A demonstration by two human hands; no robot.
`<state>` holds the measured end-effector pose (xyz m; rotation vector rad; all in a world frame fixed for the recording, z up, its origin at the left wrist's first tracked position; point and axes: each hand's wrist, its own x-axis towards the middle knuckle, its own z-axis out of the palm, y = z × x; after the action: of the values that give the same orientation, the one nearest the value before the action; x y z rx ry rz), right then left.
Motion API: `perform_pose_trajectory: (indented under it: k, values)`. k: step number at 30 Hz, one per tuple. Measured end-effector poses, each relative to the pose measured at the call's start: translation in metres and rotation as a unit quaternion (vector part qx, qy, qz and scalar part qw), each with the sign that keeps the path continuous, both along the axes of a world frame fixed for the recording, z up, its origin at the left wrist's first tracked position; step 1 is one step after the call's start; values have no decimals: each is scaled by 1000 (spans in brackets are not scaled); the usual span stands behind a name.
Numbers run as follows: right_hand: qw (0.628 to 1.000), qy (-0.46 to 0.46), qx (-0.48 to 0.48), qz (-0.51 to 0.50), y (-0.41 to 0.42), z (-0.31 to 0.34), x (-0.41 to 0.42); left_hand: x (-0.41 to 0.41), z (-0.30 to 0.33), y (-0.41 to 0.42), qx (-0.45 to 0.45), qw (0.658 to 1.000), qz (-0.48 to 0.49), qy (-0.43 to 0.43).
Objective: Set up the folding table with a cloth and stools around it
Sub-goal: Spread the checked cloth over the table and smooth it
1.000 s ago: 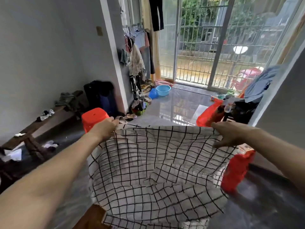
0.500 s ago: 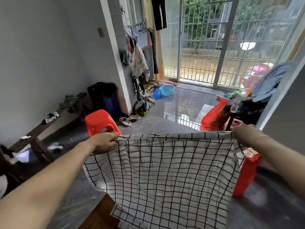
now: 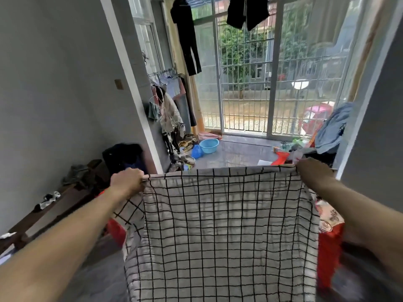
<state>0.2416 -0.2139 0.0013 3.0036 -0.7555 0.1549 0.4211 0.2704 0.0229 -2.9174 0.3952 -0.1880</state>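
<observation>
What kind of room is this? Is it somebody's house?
Most likely a lived-in room of a home, next to a barred balcony door. Clothes hang on a rack, a blue wash basin sits on the tiled floor, and two hands hold up a checked cloth.

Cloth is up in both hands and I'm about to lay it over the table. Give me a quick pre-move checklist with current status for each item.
1. Left hand grips the top left corner of the checked cloth: ok.
2. Right hand grips the top right corner: ok.
3. Top edge stretched roughly level between the hands: ok.
4. Cloth hanging flat, without folds: not ok, the left side is folded back below the left hand.
5. Table position under the cloth: cannot tell, the cloth hides it.
6. Stools out of the cloth's way: cannot tell; the red stool on the left and the red stool on the right both sit partly behind the hanging cloth.
</observation>
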Motion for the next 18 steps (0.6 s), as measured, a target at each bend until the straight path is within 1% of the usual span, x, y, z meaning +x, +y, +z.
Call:
perform_pose_trajectory:
  k: [2, 4, 7, 11, 14, 18]
  values:
    - [999, -29, -10, -16, -7, 18, 1, 14, 24, -14, -32, 999, 12, -30]
    - [997, -66, -48, -14, -16, 36, 0, 24, 51, -26, -61, 997, 18, -52]
    - [990, -116, -82, -21, -33, 64, -3, 41, 93, -38, -66, 993, -23, -91]
    - [977, -183, -103, -32, -39, 90, -15, 59, 131, -43, -60, 978, -70, -185]
    - [976, -179, -124, -33, -31, 91, -35, 62, 138, -39, -63, 966, -88, -236]
    - [972, -175, -142, -62, 1, 86, -69, 63, 132, -18, -76, 964, -100, -235]
